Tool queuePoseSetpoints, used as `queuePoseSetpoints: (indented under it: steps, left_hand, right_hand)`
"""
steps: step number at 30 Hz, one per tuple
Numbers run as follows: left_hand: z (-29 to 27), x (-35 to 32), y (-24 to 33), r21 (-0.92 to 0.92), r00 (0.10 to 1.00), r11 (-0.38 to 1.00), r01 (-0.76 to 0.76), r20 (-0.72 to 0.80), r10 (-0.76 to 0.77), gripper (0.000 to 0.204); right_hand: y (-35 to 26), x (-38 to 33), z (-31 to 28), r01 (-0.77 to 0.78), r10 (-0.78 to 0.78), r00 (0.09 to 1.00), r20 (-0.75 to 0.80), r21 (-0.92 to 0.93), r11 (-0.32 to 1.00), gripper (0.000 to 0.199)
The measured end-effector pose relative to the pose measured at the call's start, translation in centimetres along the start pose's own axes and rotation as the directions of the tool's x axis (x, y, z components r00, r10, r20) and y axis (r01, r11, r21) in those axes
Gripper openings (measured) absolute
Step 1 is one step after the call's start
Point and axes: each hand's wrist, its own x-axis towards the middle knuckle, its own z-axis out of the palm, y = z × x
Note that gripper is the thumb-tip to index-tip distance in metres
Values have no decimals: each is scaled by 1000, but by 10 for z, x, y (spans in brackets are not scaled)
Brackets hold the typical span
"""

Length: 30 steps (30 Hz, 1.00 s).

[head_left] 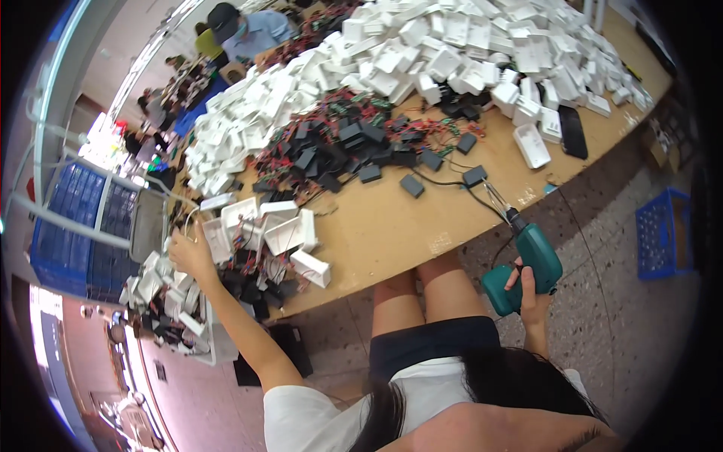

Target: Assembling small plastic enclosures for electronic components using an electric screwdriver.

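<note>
My right hand (534, 301) is wrapped round the grip of a green soldering gun (539, 251), off the table's front edge. Its thin metal tip angles up over the table beside a small black box-shaped part (474, 175) with a dark wire. Out to the left, my left hand (190, 250) is among white plastic cases, its fingers curled. A thin white curved strand (190, 217) shows at those fingers; what they hold is too small to make out. Next to this hand lie open white cases (285, 235) with red and black wires.
A large heap of white cases (452, 38) covers the table's far side, with black parts and wires (339, 143) before it. A phone (572, 132) lies at the right. A filled bin (222, 339) stands left, a blue crate (664, 233) on the floor. Another person (256, 34) sits beyond.
</note>
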Motion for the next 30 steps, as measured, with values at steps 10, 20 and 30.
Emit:
queuePoseSetpoints:
  steps: [10, 20, 30]
  left_hand:
    - [-96, -286, 454, -950, 525, 96, -296, -78, 848, 31]
    - [-90, -386, 581, -963, 470, 251, 96, 267, 842, 31]
    - [-55, -278, 333, -975, 602, 124, -182, -11, 799, 18]
  right_hand:
    - [17, 51, -100, 167, -160, 983, -93, 66, 984, 28]
    - [43, 67, -144, 288, -248, 925, -287, 105, 952, 37]
    - [53, 67, -92, 252, -221, 951, -216, 128, 959, 37]
